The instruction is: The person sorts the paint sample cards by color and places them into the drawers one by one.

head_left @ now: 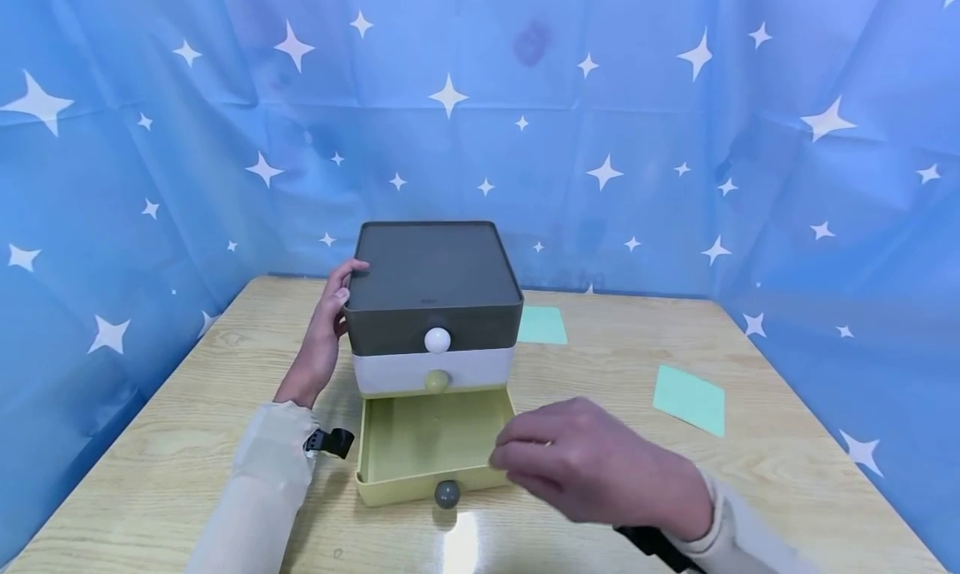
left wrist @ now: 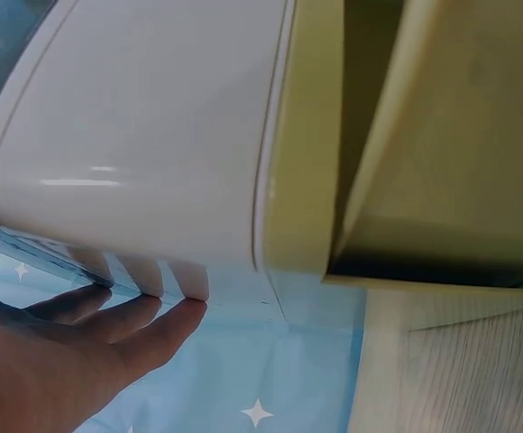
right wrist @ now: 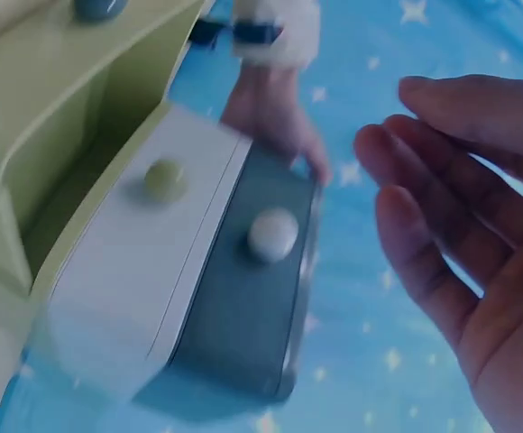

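Note:
A stacked desktop drawer box has a dark grey top tier [head_left: 435, 266], a white middle tier [head_left: 397, 372] and a yellow-green bottom drawer [head_left: 397, 489]. The bottom drawer is pulled out and its visible floor is bare; a dark grey knob [head_left: 447, 495] sits on its front. A white knob [head_left: 437, 340] and a green knob [head_left: 437, 381] mark the two closed tiers. My left hand [head_left: 327, 320] rests against the box's left side, its fingertips [left wrist: 188, 311] touching the white wall. Above the open drawer's right front corner hovers my right hand [head_left: 585, 466], fingers loosely bent around nothing.
Two mint-green paper squares lie on the wooden table [head_left: 600, 357]: one sheet [head_left: 542, 325] behind the box's right side, another sheet [head_left: 690, 399] farther right. A blue star-patterned curtain [head_left: 480, 141] encloses the table's back and sides.

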Demonstrator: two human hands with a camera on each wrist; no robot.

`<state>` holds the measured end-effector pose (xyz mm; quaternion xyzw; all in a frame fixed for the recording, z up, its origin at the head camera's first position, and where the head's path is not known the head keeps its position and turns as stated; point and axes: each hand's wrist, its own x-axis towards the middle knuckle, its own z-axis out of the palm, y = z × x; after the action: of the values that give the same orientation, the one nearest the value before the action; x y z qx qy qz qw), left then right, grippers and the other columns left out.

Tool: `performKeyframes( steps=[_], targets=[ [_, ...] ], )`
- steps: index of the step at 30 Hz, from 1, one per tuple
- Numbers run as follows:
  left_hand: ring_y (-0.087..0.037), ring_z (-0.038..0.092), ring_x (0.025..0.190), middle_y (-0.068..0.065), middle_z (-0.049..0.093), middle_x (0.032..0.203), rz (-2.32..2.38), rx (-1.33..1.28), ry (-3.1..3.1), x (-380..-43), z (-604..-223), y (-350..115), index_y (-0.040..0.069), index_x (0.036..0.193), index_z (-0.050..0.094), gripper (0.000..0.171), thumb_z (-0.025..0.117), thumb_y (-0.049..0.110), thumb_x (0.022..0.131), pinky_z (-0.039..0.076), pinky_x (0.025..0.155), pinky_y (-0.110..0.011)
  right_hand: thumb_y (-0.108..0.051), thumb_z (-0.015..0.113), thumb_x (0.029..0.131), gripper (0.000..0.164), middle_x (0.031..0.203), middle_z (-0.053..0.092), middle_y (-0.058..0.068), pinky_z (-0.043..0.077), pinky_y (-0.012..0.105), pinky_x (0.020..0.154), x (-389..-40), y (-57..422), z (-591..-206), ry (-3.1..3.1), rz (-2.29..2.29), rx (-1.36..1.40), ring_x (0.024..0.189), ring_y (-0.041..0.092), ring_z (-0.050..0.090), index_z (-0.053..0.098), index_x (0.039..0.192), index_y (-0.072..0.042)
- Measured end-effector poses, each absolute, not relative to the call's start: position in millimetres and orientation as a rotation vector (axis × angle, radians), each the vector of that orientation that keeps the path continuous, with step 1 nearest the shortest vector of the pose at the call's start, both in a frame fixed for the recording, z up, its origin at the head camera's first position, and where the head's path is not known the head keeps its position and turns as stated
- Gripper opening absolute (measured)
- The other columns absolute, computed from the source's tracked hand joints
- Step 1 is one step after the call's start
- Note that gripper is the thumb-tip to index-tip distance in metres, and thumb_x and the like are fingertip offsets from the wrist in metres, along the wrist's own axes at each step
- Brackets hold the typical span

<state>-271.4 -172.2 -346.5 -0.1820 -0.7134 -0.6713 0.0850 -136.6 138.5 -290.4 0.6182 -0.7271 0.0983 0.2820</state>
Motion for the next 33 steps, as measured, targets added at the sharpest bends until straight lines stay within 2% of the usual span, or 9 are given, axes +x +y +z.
performKeyframes(
  steps=[2,5,10,14,18,20,23,29,33],
  targets=[
    [-0.03,0.034,0.131,-0.006,0.031,0.156,-2.001,-0.543,-2.126,-271.3,-346.5,-172.7,0.025,0.149,0.035,0.051,0.02,0.042,0.103,0.026,0.105,-0.048,-0.005,0.07,0.088,0.012,0.092,0.071,-0.009,0.054,0.016,0.073,-143.0,150.7,-289.4,-2.021,0.339,1.617,0.079,0.001,0.068,0.072,0.093,-0.016],
    [-0.03,0.034,0.131,-0.006,0.031,0.155,-1.991,-0.549,-2.129,-271.7,-347.0,-173.0,0.024,0.149,0.035,0.051,0.019,0.041,0.104,0.026,0.106,-0.049,-0.003,0.08,0.076,0.023,0.092,0.072,-0.009,0.053,0.014,0.072,-155.4,170.2,-289.3,-2.117,0.442,1.549,0.079,0.0,0.068,0.073,0.093,-0.017],
    [-0.029,0.034,0.131,-0.007,0.033,0.154,-1.982,-0.564,-2.123,-272.7,-347.6,-174.1,0.024,0.149,0.035,0.051,0.019,0.042,0.104,0.026,0.106,-0.049,0.004,0.081,0.073,0.032,0.088,0.073,-0.008,0.049,0.01,0.065,-188.5,210.1,-297.6,-2.231,0.603,1.403,0.073,-0.002,0.064,0.072,0.093,-0.019],
    [-0.027,0.035,0.129,-0.008,0.035,0.152,-1.975,-0.578,-2.127,-272.3,-348.4,-174.5,0.023,0.149,0.035,0.051,0.019,0.041,0.104,0.027,0.106,-0.049,-0.003,0.084,0.075,0.031,0.09,0.072,-0.009,0.051,0.016,0.063,-216.7,249.5,-314.5,-2.438,0.575,1.155,0.075,-0.001,0.062,0.071,0.097,-0.021],
    [-0.026,0.035,0.129,-0.008,0.033,0.154,-1.962,-0.581,-2.136,-272.0,-348.3,-174.1,0.023,0.149,0.035,0.051,0.019,0.041,0.104,0.026,0.106,-0.049,-0.019,0.083,0.08,0.031,0.105,0.072,-0.002,0.056,0.032,0.074,-239.8,289.7,-337.3,-2.735,0.463,0.851,0.094,0.013,0.066,0.071,0.109,-0.018],
    [-0.026,0.035,0.13,-0.007,0.033,0.155,-1.963,-0.583,-2.134,-272.1,-347.9,-173.7,0.023,0.15,0.035,0.051,0.019,0.041,0.104,0.026,0.106,-0.05,-0.023,0.082,0.082,0.038,0.115,0.07,0.005,0.056,0.043,0.082,-247.1,308.0,-347.5,-2.858,0.405,0.731,0.105,0.026,0.066,0.07,0.116,-0.014],
    [-0.028,0.034,0.132,-0.005,0.032,0.157,-1.967,-0.588,-2.135,-272.5,-347.5,-173.2,0.023,0.15,0.034,0.051,0.019,0.041,0.104,0.026,0.107,-0.05,-0.028,0.084,0.08,0.051,0.124,0.066,0.017,0.053,0.054,0.088,-251.8,330.4,-361.2,-2.99,0.312,0.604,0.113,0.04,0.062,0.066,0.124,-0.009],
    [-0.029,0.032,0.136,-0.002,0.028,0.161,-1.967,-0.591,-2.143,-272.8,-348.2,-173.8,0.023,0.151,0.034,0.052,0.019,0.041,0.104,0.025,0.108,-0.052,-0.037,0.089,0.07,0.079,0.131,0.055,0.032,0.051,0.06,0.081,-252.2,358.2,-377.5,-3.159,0.234,0.466,0.113,0.053,0.055,0.058,0.133,-0.002],
    [-0.028,0.033,0.134,-0.002,0.029,0.16,-1.968,-0.585,-2.137,-272.5,-348.6,-174.6,0.023,0.15,0.034,0.052,0.018,0.04,0.104,0.026,0.107,-0.051,-0.038,0.091,0.067,0.089,0.135,0.049,0.036,0.05,0.06,0.08,-253.2,370.1,-380.4,-3.227,0.271,0.408,0.114,0.055,0.052,0.052,0.138,-0.001]
  ],
)
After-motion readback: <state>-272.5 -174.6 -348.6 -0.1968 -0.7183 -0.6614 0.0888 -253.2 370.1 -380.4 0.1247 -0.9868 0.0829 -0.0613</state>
